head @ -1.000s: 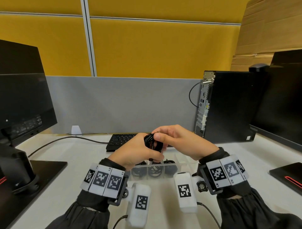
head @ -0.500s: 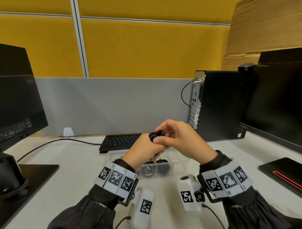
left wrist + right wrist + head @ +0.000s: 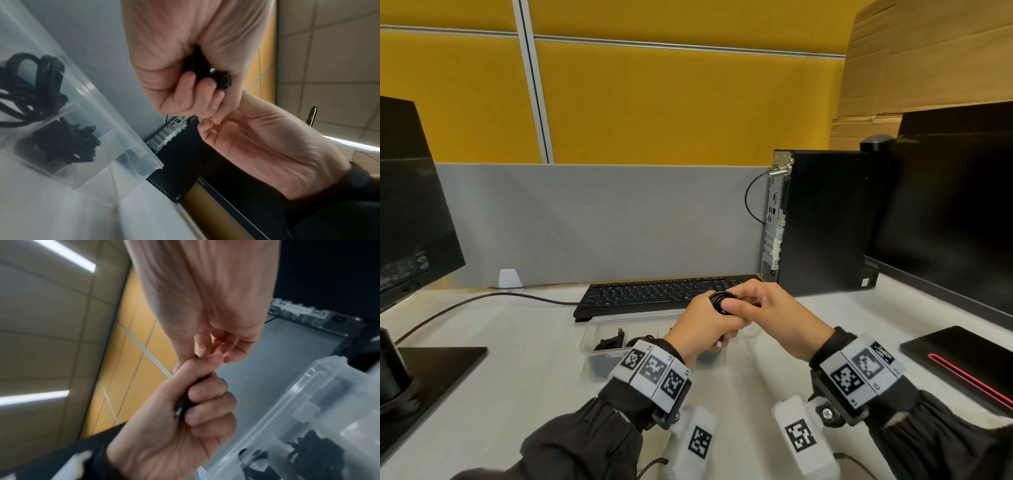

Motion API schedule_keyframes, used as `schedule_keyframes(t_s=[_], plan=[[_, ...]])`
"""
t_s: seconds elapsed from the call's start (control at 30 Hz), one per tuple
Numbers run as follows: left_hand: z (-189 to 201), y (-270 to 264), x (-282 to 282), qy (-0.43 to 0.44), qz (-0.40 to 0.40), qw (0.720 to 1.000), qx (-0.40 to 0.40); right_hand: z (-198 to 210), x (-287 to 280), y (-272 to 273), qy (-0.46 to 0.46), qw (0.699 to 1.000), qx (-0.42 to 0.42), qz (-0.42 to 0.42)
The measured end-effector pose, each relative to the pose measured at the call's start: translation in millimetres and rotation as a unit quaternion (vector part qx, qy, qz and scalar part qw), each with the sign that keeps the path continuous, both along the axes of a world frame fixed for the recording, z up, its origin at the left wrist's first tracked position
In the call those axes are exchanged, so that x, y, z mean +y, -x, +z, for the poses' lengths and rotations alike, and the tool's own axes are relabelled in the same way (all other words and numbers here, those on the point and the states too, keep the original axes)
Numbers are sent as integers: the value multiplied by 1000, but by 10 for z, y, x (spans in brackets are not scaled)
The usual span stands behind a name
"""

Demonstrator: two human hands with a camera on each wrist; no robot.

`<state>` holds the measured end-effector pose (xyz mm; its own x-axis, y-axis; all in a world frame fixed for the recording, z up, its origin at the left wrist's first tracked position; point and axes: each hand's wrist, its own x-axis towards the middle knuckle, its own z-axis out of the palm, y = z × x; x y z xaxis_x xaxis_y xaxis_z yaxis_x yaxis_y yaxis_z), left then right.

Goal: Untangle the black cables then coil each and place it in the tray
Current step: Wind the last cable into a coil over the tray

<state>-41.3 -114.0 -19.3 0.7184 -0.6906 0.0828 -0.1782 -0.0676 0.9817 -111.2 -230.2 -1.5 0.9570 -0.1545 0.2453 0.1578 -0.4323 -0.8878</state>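
Nearest the camera, both wrists hang above the pale surface [image 3: 500, 394], with the two hands meeting just above the tray. The left hand [image 3: 700, 329] is curled into a fist round a small bundle of black cable [image 3: 719, 301]; from the left wrist view its fingers [image 3: 185, 91] wrap the loops, and a plug end [image 3: 224, 81] sticks out of the fist. The right hand [image 3: 770, 315] pinches the top of the same bundle between thumb and forefinger, its other fingers loosely bent, as the right wrist view also shows. The cable in hand therefore looks nearly wound: no loose tail trails down to the surface in any view, so I judge the coiling of this one to be at its last turn or tuck.

Just beyond and below the hands lies the clear tray [image 3: 589, 337], divided into compartments. At least two compartments already hold dark cable bundles [image 3: 30, 84], one in each, seen through the wall from the left wrist. So part of the task appears done, and no tangled heap shows on the surface, though the hands hide some of it.

What is left, by my reading, is to finish this coil and lower it into a free compartment; whether more cables wait out of sight cannot be told.

Farther back sit a black keyboard [image 3: 654, 294] and a computer tower [image 3: 825, 222].
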Motion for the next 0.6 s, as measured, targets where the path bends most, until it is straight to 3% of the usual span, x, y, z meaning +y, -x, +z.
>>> schedule_keyframes(t_s=[0.13,0.27,0.37,0.43,0.5,0.6], plan=[[36,-4,-44,26,-4,999,22,-47,1,-39,11,997,-63,-42],[-14,21,-40,51,-31,997,38,27,-81,-89,27,998,-43,-24],[-45,-101,7,38,44,998,-2,108,-330,-265,115,990,-48,-66],[-61,-246,87,19,114,992,-57,130,-494,-411,195,977,-5,-85],[-110,-395,192,-42,124,986,-107,83,-621,-568,267,958,63,-84],[-236,-503,328,-200,53,967,-148,-80,-660,-716,356,922,150,-40]])
